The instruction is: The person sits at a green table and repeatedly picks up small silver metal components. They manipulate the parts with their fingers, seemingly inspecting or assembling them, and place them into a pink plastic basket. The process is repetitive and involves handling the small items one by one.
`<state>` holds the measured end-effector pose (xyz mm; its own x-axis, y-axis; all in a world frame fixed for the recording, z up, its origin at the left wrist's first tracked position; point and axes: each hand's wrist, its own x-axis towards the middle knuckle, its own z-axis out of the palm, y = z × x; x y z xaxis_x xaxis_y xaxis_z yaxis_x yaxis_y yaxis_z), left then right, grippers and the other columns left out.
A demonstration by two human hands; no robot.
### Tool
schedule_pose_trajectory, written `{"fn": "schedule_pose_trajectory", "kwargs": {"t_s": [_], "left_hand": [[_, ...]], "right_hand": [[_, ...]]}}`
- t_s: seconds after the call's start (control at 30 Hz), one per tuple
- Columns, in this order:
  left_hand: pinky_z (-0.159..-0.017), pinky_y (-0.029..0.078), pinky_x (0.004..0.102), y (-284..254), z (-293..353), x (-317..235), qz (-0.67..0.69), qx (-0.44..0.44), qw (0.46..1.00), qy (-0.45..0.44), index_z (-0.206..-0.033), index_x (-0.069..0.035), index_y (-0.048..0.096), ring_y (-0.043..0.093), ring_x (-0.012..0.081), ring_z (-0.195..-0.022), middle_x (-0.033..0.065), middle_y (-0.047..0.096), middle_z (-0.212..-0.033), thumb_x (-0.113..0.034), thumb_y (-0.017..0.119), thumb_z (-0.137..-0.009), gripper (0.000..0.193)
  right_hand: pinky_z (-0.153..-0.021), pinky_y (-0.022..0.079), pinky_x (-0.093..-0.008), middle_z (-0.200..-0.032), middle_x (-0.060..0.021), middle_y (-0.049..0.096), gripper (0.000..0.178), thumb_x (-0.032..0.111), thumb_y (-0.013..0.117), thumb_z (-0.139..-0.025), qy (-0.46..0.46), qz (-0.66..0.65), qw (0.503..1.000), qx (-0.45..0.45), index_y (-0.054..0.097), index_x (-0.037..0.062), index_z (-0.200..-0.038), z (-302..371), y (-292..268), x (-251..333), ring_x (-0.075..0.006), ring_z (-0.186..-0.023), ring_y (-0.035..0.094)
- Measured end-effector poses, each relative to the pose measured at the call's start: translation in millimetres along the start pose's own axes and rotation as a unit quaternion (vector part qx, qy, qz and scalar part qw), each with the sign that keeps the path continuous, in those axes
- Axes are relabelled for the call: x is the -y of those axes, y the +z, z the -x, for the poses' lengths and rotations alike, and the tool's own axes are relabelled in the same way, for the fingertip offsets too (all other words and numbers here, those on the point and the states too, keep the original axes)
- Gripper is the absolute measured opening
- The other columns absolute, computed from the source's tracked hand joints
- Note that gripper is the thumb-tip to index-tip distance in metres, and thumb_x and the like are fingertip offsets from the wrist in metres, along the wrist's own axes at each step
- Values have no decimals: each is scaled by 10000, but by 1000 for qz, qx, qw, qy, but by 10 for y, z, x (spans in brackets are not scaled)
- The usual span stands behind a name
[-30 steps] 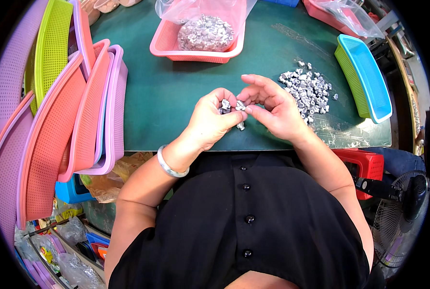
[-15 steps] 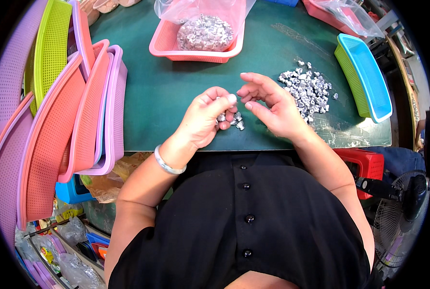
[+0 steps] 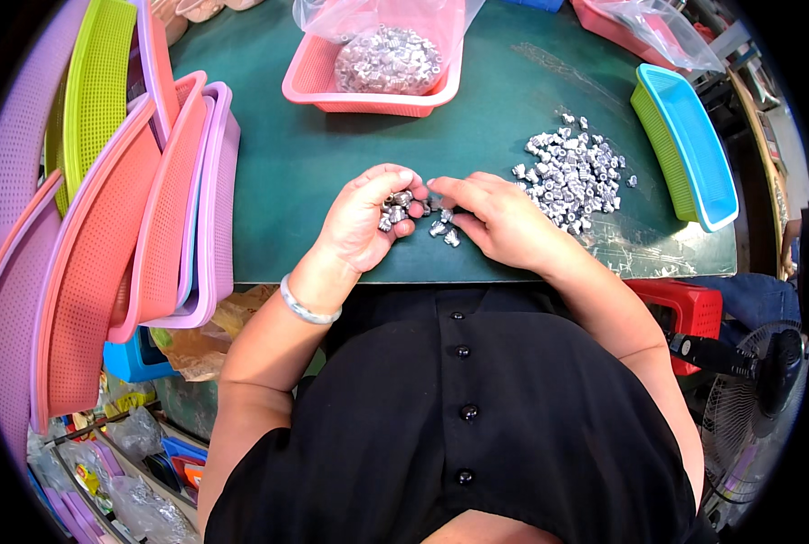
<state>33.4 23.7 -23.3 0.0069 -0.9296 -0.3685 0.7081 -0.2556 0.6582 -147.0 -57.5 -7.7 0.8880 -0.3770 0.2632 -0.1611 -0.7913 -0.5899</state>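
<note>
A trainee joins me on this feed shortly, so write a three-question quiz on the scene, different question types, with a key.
1. Which of the person's hands cups several small silvery parts?

2. True or false: the large loose pile of silvery parts lies directly on the green tabletop.

3. What colour is the basket holding the clear bag of parts?
A) lime green
B) coral pink
C) purple

Key:
1. The left hand, which wears a pale bracelet at its wrist.
2. True.
3. B
</note>
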Motion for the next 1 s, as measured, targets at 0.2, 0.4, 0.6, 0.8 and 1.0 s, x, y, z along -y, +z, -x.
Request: {"fn": "schedule_pose_trajectory", "kwargs": {"t_s": [0.2,0.4,0.6,0.8,1.0], "left_hand": [[-441,394,188,45,34,2,-36,-22,999,-7,-831,-46,533,522,115,-622,59,558,-763,-145,541,-830,99],[-435,378,174,74,43,4,-84,-27,996,-8,-840,-42,540,505,84,-590,35,559,-730,-121,530,-835,80],[-436,375,166,77,52,14,-145,-26,989,4,-853,-37,544,489,67,-572,31,559,-721,-108,543,-826,76],[-433,374,163,75,63,17,-148,-23,989,6,-878,-31,545,490,65,-574,29,557,-727,-106,554,-824,93],[-437,377,162,108,76,5,-154,-7,988,-3,-909,-28,541,489,60,-575,28,557,-739,-83,584,-805,125]], "right_hand": [[-722,435,-371,-832,-122,586,343,3,525,-735,-34,9,999,-1,508,27,-1077,13,-31,37,-293,-784,542],[-734,433,-368,-844,-123,589,342,-6,522,-720,-41,16,999,10,518,17,-1061,5,-39,27,-292,-794,539],[-740,435,-365,-857,-124,590,355,-6,536,-707,-51,8,998,18,519,17,-1061,17,-36,15,-292,-818,540],[-727,450,-349,-844,-114,592,422,-25,566,-696,-38,5,999,29,496,32,-1108,10,-53,15,-280,-801,553],[-773,434,-254,-895,-62,586,451,-33,538,-801,112,-297,948,-16,399,32,-1225,41,-60,-76,-105,-841,543]]}}
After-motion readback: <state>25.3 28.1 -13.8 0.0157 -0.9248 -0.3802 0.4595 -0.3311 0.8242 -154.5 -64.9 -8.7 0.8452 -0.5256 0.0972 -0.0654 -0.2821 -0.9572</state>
